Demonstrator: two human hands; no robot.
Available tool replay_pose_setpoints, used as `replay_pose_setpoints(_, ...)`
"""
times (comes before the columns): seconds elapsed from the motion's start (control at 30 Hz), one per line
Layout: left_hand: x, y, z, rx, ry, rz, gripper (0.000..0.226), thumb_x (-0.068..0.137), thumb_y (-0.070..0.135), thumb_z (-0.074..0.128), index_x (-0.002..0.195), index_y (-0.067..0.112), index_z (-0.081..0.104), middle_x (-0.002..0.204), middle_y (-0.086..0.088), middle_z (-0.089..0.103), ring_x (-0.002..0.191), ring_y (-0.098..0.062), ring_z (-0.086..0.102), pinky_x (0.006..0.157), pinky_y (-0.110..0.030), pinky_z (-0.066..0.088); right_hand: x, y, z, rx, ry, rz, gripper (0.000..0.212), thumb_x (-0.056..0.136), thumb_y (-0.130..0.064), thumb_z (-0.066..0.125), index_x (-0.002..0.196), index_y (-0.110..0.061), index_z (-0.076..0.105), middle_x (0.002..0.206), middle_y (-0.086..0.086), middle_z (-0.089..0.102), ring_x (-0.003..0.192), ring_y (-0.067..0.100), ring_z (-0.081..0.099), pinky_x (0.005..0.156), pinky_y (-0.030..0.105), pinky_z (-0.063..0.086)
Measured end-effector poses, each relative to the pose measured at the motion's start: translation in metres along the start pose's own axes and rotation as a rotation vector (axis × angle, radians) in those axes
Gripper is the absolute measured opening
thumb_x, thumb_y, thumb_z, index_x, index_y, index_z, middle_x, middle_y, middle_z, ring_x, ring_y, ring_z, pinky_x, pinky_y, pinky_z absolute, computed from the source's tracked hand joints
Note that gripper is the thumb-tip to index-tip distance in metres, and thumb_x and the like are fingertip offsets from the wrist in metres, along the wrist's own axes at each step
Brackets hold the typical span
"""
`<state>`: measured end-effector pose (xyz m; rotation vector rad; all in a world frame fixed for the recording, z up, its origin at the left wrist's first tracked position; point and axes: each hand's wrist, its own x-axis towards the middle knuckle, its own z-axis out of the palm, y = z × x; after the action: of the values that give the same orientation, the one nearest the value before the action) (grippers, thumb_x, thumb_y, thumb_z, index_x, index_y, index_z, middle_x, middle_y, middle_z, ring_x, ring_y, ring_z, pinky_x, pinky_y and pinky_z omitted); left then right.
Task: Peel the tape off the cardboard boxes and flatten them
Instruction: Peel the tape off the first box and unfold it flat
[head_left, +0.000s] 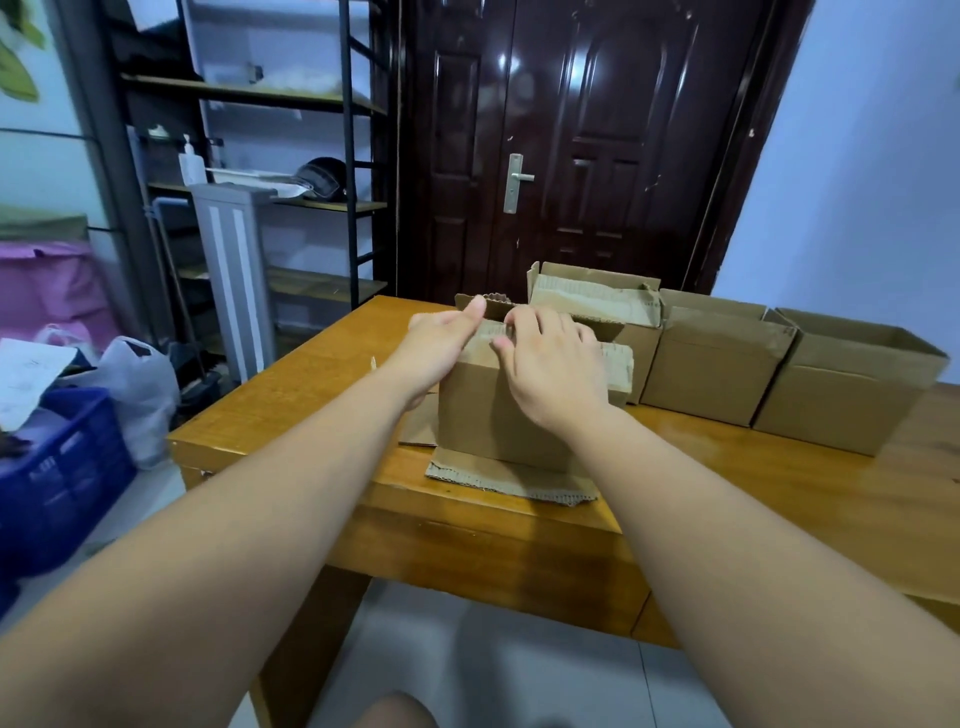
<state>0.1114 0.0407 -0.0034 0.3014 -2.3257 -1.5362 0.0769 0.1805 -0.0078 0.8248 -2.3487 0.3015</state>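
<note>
A brown cardboard box (483, 415) stands on the wooden table (291, 400), its lower flap spread flat toward me. My left hand (436, 348) grips the box's upper left edge, thumb over the top flap. My right hand (550, 364) rests on the top of the same box, fingertips curled onto the flap's torn edge. I cannot make out any tape under the fingers. Three more open cardboard boxes (711, 364) stand in a row behind and to the right.
A dark double door (571, 156) is behind the table. A black metal shelf (291, 156) and a grey upright panel (234, 280) stand at the left. On the floor at left are a blue crate (62, 478) and a white plastic bag (140, 395).
</note>
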Motion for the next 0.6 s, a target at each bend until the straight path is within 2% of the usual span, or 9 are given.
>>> replay_pose_setpoints(0.07, 0.000, 0.012, -0.001, -0.036, -0.042, -0.102, 0.095, 0.073, 0.086, 0.023, 0.132, 0.019, 0.054, 0.137, -0.009, 0.052, 0.124, -0.026, 0.049, 0.107, -0.049, 0.036, -0.002, 0.000, -0.011, -0.015, 0.007, -0.034, 0.036, 0.101, -0.042, 0.034, 0.123, -0.018, 0.049, 0.122, 0.005, 0.058, 0.112, 0.025, 0.054, 0.091, 0.038, 0.037)
replay_pose_setpoints(0.17, 0.004, 0.019, -0.003, -0.138, -0.074, -0.172, 0.067, 0.093, 0.066, 0.025, 0.121, 0.017, 0.060, 0.122, -0.008, 0.064, 0.117, -0.024, 0.056, 0.106, -0.045, 0.039, 0.006, 0.000, -0.034, -0.073, -0.121, -0.057, 0.035, 0.099, -0.046, 0.039, 0.120, -0.019, 0.048, 0.122, 0.006, 0.060, 0.106, 0.028, 0.059, 0.076, 0.036, 0.042)
replay_pose_setpoints(0.27, -0.002, 0.026, -0.002, 0.021, -0.086, -0.193, 0.029, 0.098, 0.033, 0.039, 0.105, 0.016, 0.062, 0.114, -0.005, 0.061, 0.114, -0.023, 0.051, 0.102, -0.042, 0.041, 0.018, 0.001, -0.060, -0.096, -0.293, -0.053, 0.032, 0.092, -0.052, 0.053, 0.091, -0.020, 0.049, 0.093, 0.002, 0.062, 0.093, 0.027, 0.060, 0.068, 0.032, 0.042)
replay_pose_setpoints(0.3, -0.004, 0.029, -0.002, 0.091, -0.109, -0.192, 0.025, 0.097, 0.027, 0.042, 0.108, 0.017, 0.062, 0.119, -0.005, 0.059, 0.118, -0.024, 0.048, 0.101, -0.041, 0.039, 0.021, 0.003, -0.069, -0.050, -0.361, -0.027, 0.036, 0.089, -0.055, 0.054, 0.083, -0.020, 0.050, 0.084, -0.001, 0.060, 0.088, 0.024, 0.060, 0.067, 0.030, 0.042)
replay_pose_setpoints(0.37, -0.008, 0.035, -0.003, 0.192, -0.214, -0.191, 0.034, 0.097, 0.024, 0.044, 0.128, 0.021, 0.056, 0.142, -0.004, 0.046, 0.135, -0.025, 0.034, 0.108, -0.045, 0.032, 0.021, 0.010, -0.084, 0.173, -0.476, 0.108, 0.050, 0.090, -0.062, 0.046, 0.076, -0.017, 0.061, 0.075, -0.002, 0.057, 0.077, 0.018, 0.056, 0.068, 0.028, 0.041)
replay_pose_setpoints(0.43, -0.013, 0.039, -0.007, 0.233, -0.328, -0.183, 0.042, 0.096, 0.019, 0.048, 0.137, 0.029, 0.049, 0.152, -0.004, 0.034, 0.142, -0.027, 0.023, 0.113, -0.049, 0.025, 0.016, 0.027, -0.092, 0.389, -0.513, 0.279, 0.064, 0.097, -0.059, 0.032, 0.082, -0.012, 0.072, 0.085, 0.001, 0.059, 0.083, 0.017, 0.052, 0.080, 0.029, 0.037)
replay_pose_setpoints(0.47, -0.015, 0.040, -0.009, 0.237, -0.367, -0.184, 0.046, 0.094, 0.016, 0.051, 0.138, 0.031, 0.048, 0.153, -0.004, 0.033, 0.143, -0.028, 0.021, 0.113, -0.050, 0.025, 0.013, 0.037, -0.092, 0.426, -0.516, 0.335, 0.064, 0.099, -0.054, 0.030, 0.085, -0.011, 0.074, 0.093, 0.002, 0.060, 0.089, 0.018, 0.052, 0.085, 0.030, 0.036)
replay_pose_setpoints(0.53, -0.018, 0.044, -0.013, 0.251, -0.424, -0.179, 0.051, 0.092, 0.009, 0.053, 0.138, 0.031, 0.050, 0.154, -0.002, 0.030, 0.144, -0.028, 0.019, 0.113, -0.050, 0.023, 0.004, 0.055, -0.086, 0.407, -0.540, 0.366, 0.047, 0.102, -0.039, 0.039, 0.096, -0.011, 0.076, 0.111, 0.004, 0.064, 0.100, 0.020, 0.054, 0.089, 0.031, 0.040)
replay_pose_setpoints(0.6, -0.022, 0.052, -0.013, 0.300, -0.440, -0.166, 0.050, 0.094, 0.001, 0.047, 0.133, 0.030, 0.055, 0.155, 0.002, 0.027, 0.145, -0.026, 0.017, 0.114, -0.049, 0.023, -0.002, 0.066, -0.077, 0.409, -0.552, 0.360, 0.025, 0.097, -0.022, 0.052, 0.105, -0.013, 0.074, 0.118, 0.002, 0.066, 0.109, 0.019, 0.058, 0.093, 0.028, 0.044)
